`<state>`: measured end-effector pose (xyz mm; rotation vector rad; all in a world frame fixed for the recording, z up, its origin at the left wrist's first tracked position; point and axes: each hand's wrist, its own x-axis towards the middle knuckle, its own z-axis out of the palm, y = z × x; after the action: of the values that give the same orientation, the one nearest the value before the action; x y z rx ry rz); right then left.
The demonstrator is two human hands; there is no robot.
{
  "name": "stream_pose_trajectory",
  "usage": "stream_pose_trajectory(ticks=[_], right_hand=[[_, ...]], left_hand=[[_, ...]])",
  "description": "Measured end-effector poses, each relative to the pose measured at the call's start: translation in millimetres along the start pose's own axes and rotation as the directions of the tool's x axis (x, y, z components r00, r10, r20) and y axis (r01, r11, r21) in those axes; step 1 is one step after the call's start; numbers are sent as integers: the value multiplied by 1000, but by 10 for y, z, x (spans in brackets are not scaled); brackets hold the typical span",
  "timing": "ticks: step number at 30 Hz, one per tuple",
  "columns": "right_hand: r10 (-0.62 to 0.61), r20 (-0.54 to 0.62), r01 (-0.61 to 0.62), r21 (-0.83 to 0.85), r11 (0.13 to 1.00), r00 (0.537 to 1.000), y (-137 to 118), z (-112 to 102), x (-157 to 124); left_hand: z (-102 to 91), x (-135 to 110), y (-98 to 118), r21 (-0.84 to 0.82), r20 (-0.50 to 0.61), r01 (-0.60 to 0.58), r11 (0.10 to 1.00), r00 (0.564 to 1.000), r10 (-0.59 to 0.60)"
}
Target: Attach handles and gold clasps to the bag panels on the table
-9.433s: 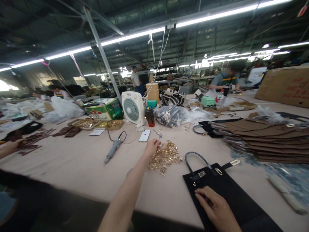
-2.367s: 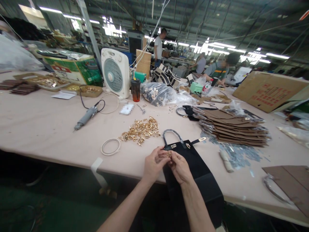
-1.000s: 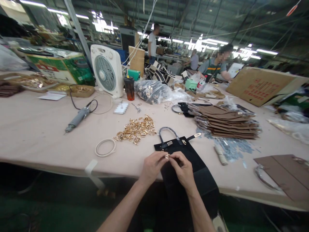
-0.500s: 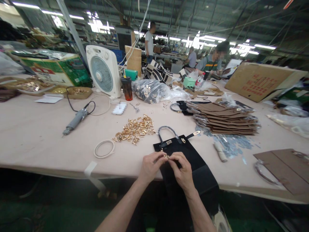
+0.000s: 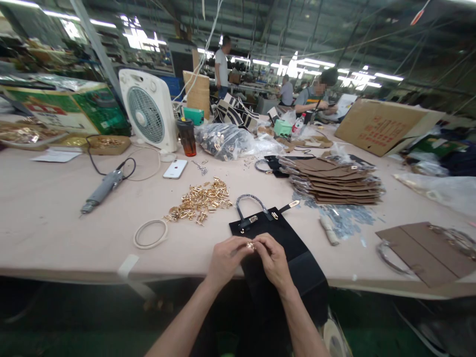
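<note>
My left hand [image 5: 225,259] and my right hand [image 5: 273,259] meet over the near table edge, fingertips pinched together on a small gold metal fitting [image 5: 250,245]. Right under them lies a black bag [image 5: 277,243] with a grey handle and gold clasps, its lower part hanging over the table's edge. A heap of gold fittings [image 5: 199,201] lies just beyond, to the left of the bag.
A white ring [image 5: 150,233], a grey electric screwdriver [image 5: 101,190], a phone [image 5: 175,168], a white fan [image 5: 146,109] and a dark cup [image 5: 186,137] stand left. A stack of brown bags [image 5: 332,179] lies right, a cardboard box [image 5: 379,126] behind. People work at far tables.
Both hands stay pinched on the gold fitting over the black bag. The view has swung slightly right, so everything on the table has slid a little left.
</note>
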<state>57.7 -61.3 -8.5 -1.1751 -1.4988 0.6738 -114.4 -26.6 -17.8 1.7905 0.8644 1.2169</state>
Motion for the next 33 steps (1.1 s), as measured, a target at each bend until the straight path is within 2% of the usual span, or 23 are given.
stream_pose_trajectory(ticks=[5,8,11,14,19,22,25,28,29,31,33], right_hand=[[7,-22,-7,-14,1000,1000,-6,9,12],[121,10,-121,112,986,993,39,-19,9],[291,185,-338,326,883,939,79,-81,-3],[356,352,-478,370,797,866,71,-162,-24],[440,423,-607,463,646,792,14,-273,-77],[431,485,-641,462,613,761,11,-309,-106],[402,486,-615,438,656,776,44,-354,-101],[395,355,-515,369,773,847,127,-450,-13],[391,279,-470,336,816,877,168,-494,41],[366,124,-386,256,886,922,267,-588,176],[329,14,-326,180,928,944,379,-663,327]], left_hand=[[20,-14,-22,55,25,-83,995,996,81],[21,-10,-45,65,11,-125,990,992,124],[24,1,-58,40,8,-176,984,984,176],[32,3,-50,25,16,-184,983,983,183],[57,-9,-28,21,99,-182,983,979,179],[64,-13,-5,14,142,-217,976,967,213],[48,-21,36,24,193,-229,973,956,221],[32,-29,47,113,185,-190,975,968,167],[35,-24,34,170,130,-150,974,983,129],[56,9,-20,297,-57,-11,955,998,29],[90,77,-88,402,-212,155,903,975,-73]])
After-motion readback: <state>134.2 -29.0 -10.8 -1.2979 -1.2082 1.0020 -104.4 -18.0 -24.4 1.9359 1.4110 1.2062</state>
